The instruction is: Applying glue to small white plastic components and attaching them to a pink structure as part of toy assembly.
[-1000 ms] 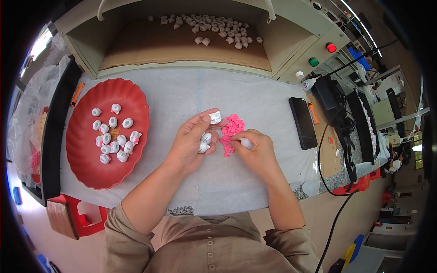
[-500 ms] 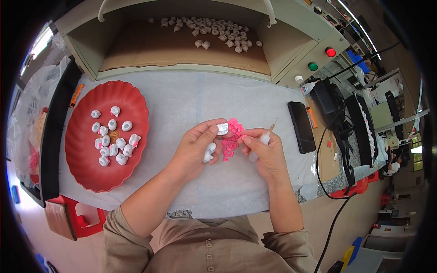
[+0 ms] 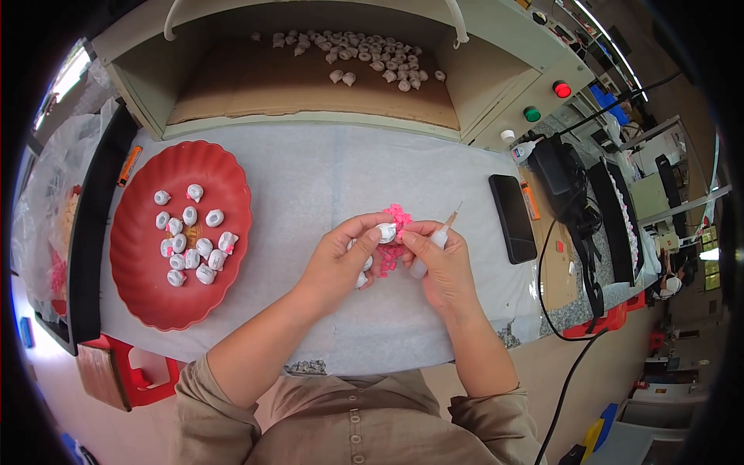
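Observation:
My left hand pinches a small white figurine piece between thumb and fingertips, while more white pieces are tucked in its curled fingers. Close against it, my right hand has thumb and forefinger at the white piece's right side, with a tiny pink piece at the tips. A translucent needle-tipped bottle is also gripped in that hand, its needle pointing up and away. Just beyond and beneath the fingers lies a heap of small pink pieces on the white sheet.
A red scalloped dish at left holds several white pieces, some with pink parts. Many more lie in the open-fronted cabinet at the back. To the right are a black phone, an orange marker-like stick and a black cable.
My right hand has moved left, bringing the pink piece up to the white one. My left hand has shifted slightly right and down, and the white piece has turned.

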A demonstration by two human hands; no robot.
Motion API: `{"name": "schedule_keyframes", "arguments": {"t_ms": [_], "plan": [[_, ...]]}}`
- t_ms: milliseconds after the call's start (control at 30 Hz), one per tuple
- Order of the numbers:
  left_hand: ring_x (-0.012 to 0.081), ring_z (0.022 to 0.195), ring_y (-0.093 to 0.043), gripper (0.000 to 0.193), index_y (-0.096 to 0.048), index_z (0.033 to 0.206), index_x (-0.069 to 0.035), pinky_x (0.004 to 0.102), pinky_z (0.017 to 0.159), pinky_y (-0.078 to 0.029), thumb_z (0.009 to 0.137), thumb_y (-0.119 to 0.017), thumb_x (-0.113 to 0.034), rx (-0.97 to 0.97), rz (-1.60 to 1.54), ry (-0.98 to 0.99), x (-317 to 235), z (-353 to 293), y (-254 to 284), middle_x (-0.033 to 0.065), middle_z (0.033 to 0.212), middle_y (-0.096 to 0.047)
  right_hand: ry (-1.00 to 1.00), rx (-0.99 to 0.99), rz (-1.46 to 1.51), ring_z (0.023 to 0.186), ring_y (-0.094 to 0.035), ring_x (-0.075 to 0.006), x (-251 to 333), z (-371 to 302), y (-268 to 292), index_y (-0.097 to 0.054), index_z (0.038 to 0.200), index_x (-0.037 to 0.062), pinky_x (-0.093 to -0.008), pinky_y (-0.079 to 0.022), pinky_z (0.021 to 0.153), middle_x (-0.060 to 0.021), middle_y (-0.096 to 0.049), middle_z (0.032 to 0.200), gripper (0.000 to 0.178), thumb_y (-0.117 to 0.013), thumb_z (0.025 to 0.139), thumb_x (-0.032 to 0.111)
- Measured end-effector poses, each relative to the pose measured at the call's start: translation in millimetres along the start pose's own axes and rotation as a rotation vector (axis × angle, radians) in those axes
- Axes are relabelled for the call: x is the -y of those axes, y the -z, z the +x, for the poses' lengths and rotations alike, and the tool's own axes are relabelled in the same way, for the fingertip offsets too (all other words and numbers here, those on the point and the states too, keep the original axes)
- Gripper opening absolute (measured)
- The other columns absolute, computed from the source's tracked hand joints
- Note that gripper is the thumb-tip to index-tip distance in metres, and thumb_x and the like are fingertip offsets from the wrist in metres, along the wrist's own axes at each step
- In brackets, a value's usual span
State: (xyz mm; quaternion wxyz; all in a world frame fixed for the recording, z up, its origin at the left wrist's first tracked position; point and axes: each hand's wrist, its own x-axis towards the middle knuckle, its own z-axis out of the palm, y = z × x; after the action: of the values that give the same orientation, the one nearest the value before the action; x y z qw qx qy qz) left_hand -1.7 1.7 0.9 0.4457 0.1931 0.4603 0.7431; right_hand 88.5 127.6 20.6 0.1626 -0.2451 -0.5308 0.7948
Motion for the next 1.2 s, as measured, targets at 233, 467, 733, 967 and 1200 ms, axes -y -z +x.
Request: {"name": "schedule_keyframes", "arguments": {"t_ms": [233,467,733,967,1200], "plan": [[0.0089,0.056,-0.047,0.033,-0.046,0.116,-0.003,0.0209,0.044,-0.037,0.090,-0.043,-0.023,-0.018,0.082,-0.018,2.2,-1.4,-3.1,0.0030,0.066,-0.049,0.025,0.010,0.032,0.062,-0.048,-0.0074,-7.1,-0.2,-3.3,-0.061,0.085,0.0017,-0.0209,-0.039,0.055,-0.0020,-0.058,0.074,0.010,-0.062,0.075,0.004],[0.0093,0.055,-0.046,0.033,-0.046,0.117,-0.004,0.0212,0.045,-0.037,0.090,-0.042,-0.023,-0.006,0.094,-0.030,5.6,-1.0,0.6,0.0027,0.064,-0.048,0.085,0.010,-0.047,0.063,-0.047,-0.0066,-8.8,-1.0,-5.6,-0.060,0.084,0.0025,-0.0203,-0.038,0.053,-0.0020,-0.057,0.075,0.008,-0.062,0.077,0.006],[0.0041,0.053,-0.042,0.028,-0.048,0.116,-0.007,0.0187,0.046,-0.035,0.091,-0.040,-0.015,-0.011,0.195,-0.084,4.6,-2.9,-1.0,-0.0019,0.063,-0.047,0.034,0.045,-0.062,0.063,-0.046,-0.0067,-3.8,-0.8,-4.6,-0.061,0.088,0.0027,-0.0208,-0.037,0.053,-0.0018,-0.055,0.074,0.013,-0.063,0.077,0.007],[0.0038,0.054,-0.042,0.028,-0.049,0.116,-0.007,0.0182,0.047,-0.035,0.091,-0.039,-0.013,-0.018,0.267,-0.118,4.9,-3.0,-2.4,-0.0020,0.063,-0.047,0.029,0.084,-0.052,0.062,-0.049,-0.0081,-3.6,-2.4,-2.0,-0.062,0.087,0.0018,-0.0216,-0.038,0.053,-0.0031,-0.059,0.074,0.014,-0.065,0.074,0.008],[0.0054,0.056,-0.043,0.028,-0.049,0.114,-0.005,0.0195,0.048,-0.036,0.091,-0.038,-0.017,-0.005,0.310,-0.135,1.2,-6.3,-2.8,-0.0007,0.065,-0.047,0.001,0.102,-0.071,0.059,-0.044,-0.0078,-2.3,-1.7,-4.3,-0.062,0.086,0.0020,-0.0212,-0.035,0.052,-0.0013,-0.055,0.071,0.013,-0.065,0.075,0.008]]}}
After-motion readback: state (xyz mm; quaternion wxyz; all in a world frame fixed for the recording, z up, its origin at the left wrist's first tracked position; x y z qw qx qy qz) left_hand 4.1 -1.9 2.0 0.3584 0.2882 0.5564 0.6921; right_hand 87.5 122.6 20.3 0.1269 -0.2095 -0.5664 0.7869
